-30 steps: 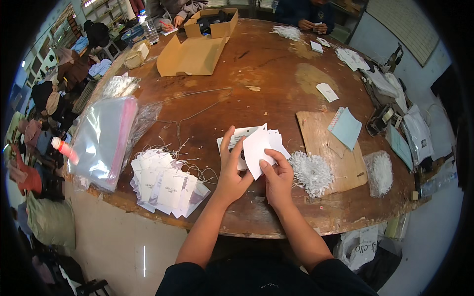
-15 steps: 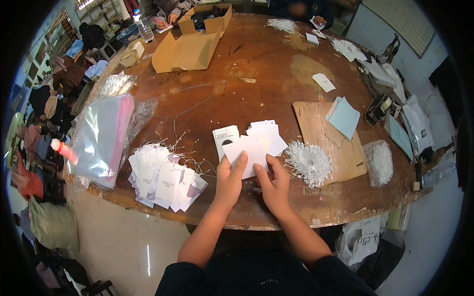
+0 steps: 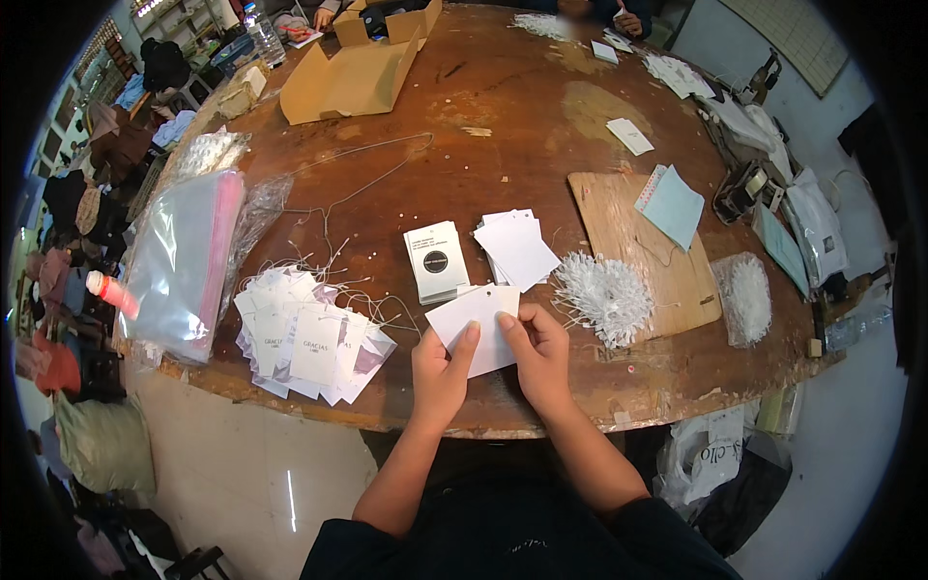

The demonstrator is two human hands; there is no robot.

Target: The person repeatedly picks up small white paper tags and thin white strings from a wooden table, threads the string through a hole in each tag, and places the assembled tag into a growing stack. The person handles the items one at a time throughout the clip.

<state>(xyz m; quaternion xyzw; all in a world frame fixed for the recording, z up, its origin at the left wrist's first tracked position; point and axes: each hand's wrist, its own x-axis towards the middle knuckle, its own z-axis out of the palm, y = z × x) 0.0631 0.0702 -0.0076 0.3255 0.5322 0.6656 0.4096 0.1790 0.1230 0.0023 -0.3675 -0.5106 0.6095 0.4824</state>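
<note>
White card tags (image 3: 486, 333), overlapping, are pinched between both my hands over the near edge of the table. My left hand (image 3: 443, 375) grips their left side with the thumb on top. On the right side, my right hand (image 3: 539, 360) presses its thumb near the upper edge. Just beyond them stands a stack of printed cards with a black circle (image 3: 437, 263). Next to it lies a pile of blank white tags (image 3: 517, 249). A heap of strung tags (image 3: 314, 338) spreads to the left, and a bundle of white tag strings (image 3: 607, 300) lies to the right.
Clear plastic bags (image 3: 188, 266) lie at left beside a pink-red bottle (image 3: 113, 294). A wooden board (image 3: 677, 300) carries a light blue paper (image 3: 669, 213); a packed string bundle (image 3: 742, 300) is beside it. An open cardboard box (image 3: 353, 82) stands far off. Two people work across the table (image 3: 464, 184).
My hands have drawn the tags slightly nearer, uncovering more of the printed stack and the blank pile. The held tags are now fanned and turned. The whole view has shifted a little.
</note>
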